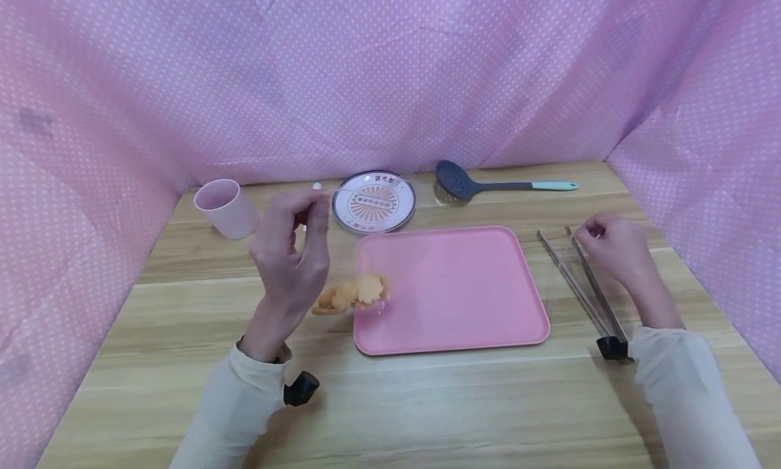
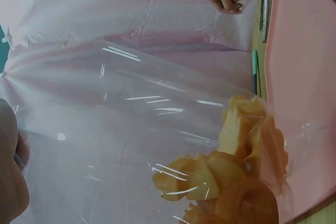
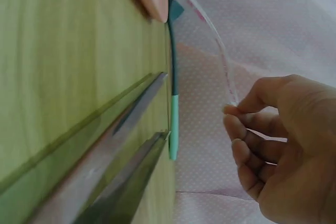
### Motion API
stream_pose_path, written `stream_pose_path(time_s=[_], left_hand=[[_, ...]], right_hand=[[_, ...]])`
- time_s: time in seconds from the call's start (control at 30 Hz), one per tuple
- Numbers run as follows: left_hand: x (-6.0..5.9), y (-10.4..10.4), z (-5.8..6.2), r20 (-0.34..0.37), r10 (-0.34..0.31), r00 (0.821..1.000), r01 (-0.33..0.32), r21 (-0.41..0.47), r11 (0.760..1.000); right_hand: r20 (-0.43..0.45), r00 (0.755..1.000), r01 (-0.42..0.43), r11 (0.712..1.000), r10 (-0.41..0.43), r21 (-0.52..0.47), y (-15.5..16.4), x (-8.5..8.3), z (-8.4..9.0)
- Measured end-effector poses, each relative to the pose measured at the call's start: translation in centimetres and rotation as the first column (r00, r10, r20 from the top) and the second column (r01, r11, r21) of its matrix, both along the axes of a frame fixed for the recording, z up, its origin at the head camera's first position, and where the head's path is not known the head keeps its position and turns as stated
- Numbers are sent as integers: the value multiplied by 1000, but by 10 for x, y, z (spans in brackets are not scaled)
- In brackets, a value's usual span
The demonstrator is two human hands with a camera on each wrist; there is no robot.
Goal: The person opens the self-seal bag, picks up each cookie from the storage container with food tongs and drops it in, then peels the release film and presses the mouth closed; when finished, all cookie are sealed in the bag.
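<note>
Both arms wear cream long sleeves, lower left (image 1: 226, 408) and lower right (image 1: 689, 388) of frame. A small black device (image 1: 300, 389) sits at each wrist. Hands bare.

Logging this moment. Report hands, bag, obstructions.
Left hand and right hand each pinch an end of the clear bag, stretched over the pink tray. Orange snacks inside. Tongs under right hand.

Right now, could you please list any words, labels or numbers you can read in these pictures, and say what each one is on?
Round plate: printed characters along its upper rim and in a central band, too small and blurred to read.
Nothing else in any view carries readable text.
</note>
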State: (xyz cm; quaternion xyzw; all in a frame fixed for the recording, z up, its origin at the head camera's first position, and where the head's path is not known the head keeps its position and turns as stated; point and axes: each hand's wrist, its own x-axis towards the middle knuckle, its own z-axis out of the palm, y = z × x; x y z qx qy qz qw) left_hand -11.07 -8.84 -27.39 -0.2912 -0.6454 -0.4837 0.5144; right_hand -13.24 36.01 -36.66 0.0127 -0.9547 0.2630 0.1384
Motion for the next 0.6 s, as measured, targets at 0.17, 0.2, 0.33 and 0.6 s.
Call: stream_pose_path(time_s=[0.17,0.2,0.33,0.6], left_hand=[[0,0,0,-1,1,1000,-1,-26,1000],[0,0,0,-2,0,1000,-1,-31,1000],[-1,-1,0,4,-6,1000,6,-47,999],[0,-2,-1,19,17,1000,-16,-64,998]], right_hand=[[129,987,-107,990,94,97,6,-8,-7],[151,982,-130,985,111,118,7,-9,-8],[219,967,-174,968,133,179,9,-12,-7],[244,968,-108,977,61,183,5,-8,-4]])
